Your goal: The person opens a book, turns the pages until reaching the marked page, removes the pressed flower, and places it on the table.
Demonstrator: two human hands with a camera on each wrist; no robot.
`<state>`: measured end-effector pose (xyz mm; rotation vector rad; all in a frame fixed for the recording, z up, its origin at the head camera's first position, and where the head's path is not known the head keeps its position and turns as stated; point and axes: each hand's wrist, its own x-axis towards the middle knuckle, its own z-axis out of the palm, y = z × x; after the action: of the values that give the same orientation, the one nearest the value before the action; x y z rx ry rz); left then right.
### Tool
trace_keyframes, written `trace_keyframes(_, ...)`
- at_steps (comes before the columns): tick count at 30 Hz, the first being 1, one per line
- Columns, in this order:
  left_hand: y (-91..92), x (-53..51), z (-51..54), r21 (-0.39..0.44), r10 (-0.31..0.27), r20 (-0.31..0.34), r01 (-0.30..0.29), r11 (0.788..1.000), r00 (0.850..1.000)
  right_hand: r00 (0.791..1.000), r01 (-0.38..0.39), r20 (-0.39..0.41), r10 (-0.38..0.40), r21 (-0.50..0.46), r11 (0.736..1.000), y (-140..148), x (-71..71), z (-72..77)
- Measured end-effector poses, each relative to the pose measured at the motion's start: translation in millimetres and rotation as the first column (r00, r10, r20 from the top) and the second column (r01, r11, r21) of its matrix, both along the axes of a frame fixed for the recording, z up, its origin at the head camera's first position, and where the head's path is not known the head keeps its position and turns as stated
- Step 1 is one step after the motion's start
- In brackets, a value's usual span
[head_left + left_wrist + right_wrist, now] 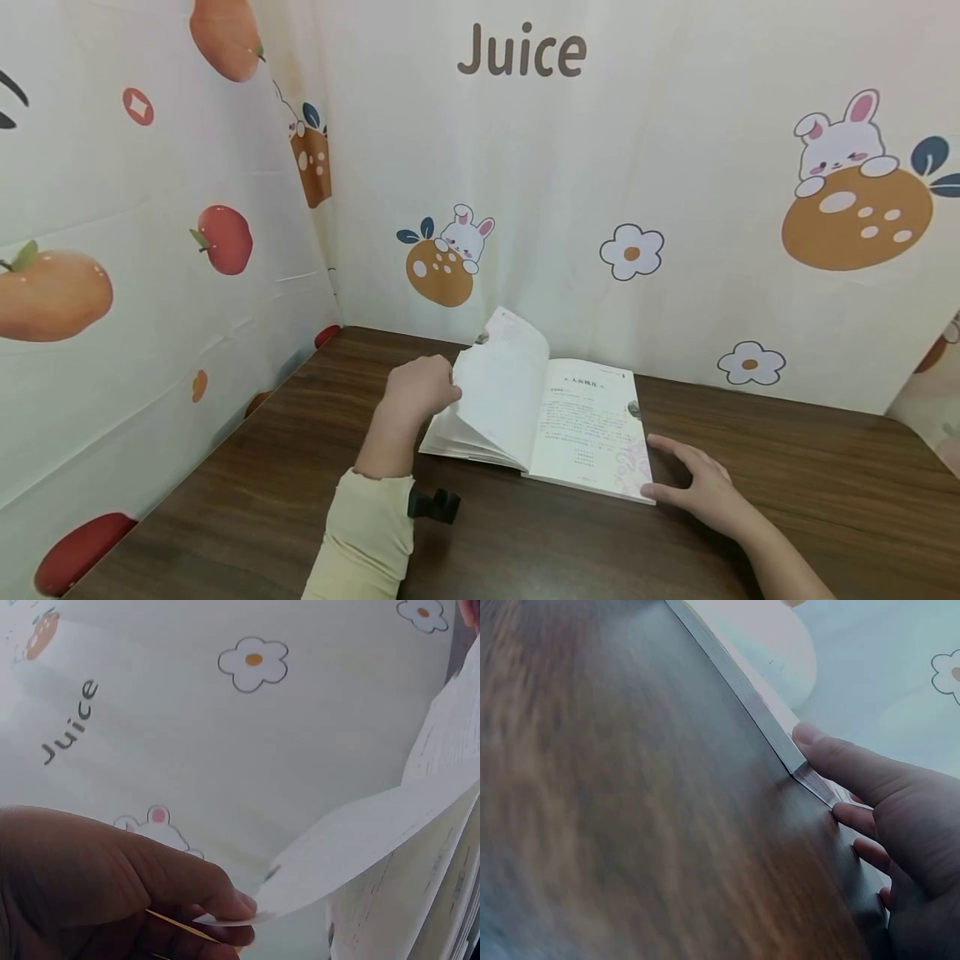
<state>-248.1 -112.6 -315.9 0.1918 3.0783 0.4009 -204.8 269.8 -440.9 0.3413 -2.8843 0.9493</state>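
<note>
An open book lies on the table, with printed text and a pink pattern on its right page. My left hand pinches a raised page by its edge, over the book's left side. In the left wrist view, thumb and fingers of the left hand grip the page, which curves up toward the book. My right hand is at the lower right edge of the book. In the right wrist view, the right thumb touches the book's corner, while the other fingers reach along its side.
The dark wooden table extends around the book. A curtain printed with fruit, rabbits and flowers hangs behind it, and another printed curtain stands at the left. A black wrist mount juts from the left sleeve.
</note>
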Motion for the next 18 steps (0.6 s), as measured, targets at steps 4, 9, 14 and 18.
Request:
trace_keyframes(4,-8.4,-3.4,-6.3,-0.024,0.015,0.096,-0.013,1.000,0.995,1.000,0.000,-0.002,0.000,0.007,1.000,0,0.1,-0.5)
trace_keyframes(9,-14.8,-11.2,-20.4,-0.038,0.035,0.201,-0.028,0.999,0.979,1.000,-0.003,0.000,0.003,0.024,1.000,0,0.9,-0.2)
trace_keyframes(14,-13.5,-21.1,-42.1,-0.068,0.052,0.249,-0.037,0.997,0.967,1.000,-0.015,-0.018,0.015,0.014,1.000,0,-0.4,-1.0)
trace_keyframes(18,-5.0,-26.1,-54.2,-0.130,0.062,0.222,-0.034,0.991,0.973,0.999,-0.023,-0.039,0.023,0.005,1.000,2,0.3,-1.0)
